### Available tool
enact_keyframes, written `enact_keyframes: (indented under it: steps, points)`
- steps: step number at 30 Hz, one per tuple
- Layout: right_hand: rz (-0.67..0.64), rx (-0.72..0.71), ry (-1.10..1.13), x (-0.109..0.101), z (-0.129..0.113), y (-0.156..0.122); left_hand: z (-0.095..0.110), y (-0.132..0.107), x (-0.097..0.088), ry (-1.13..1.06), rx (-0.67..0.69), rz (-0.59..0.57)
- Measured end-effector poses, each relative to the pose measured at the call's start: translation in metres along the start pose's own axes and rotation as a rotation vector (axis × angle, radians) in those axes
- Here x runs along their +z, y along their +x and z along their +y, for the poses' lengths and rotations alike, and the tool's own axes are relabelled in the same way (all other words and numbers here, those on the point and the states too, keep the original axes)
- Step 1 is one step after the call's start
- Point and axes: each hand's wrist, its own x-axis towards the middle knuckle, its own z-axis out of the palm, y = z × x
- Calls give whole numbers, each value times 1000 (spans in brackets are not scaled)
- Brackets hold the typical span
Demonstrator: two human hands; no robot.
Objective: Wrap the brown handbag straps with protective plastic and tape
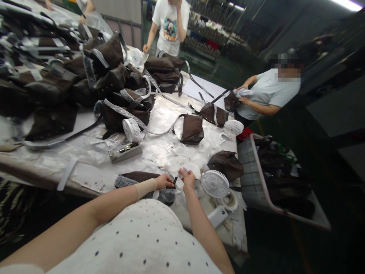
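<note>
Over bag [136, 176]: L hand [165, 181] palm-down, pinching dk tab [175, 180]; R hand [188, 179] beside, can't tell grip.

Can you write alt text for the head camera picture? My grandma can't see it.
A person's left hand pinches a small dark piece beside their right hand, above a cluttered table. Brown bags are heaped on the table's left side. White fans stand around, and other people are nearby.
</note>
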Motion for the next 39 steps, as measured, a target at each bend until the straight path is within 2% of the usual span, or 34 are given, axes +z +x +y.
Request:
enact_keyframes:
  steps: [7, 17, 24, 33, 39]
  points:
    - [-12, -19, -4, -1, 0, -2, 1, 0, -1, -18, 5, -12]
    - [-97, -233, -123, -5, 9, -1, -1, 1, 0, -7, 6, -6]
    - [-158, -299, -190, -6, 8, -12, 1, -2, -1, -6, 9, 0]
    - [-211, -294, -296, -15, 20, -19, 2, -2, -2, -69, -8, 14]
    - [-348, -186, -257, -23, 30, -25, 5, -1, -6, -138, 13, 38]
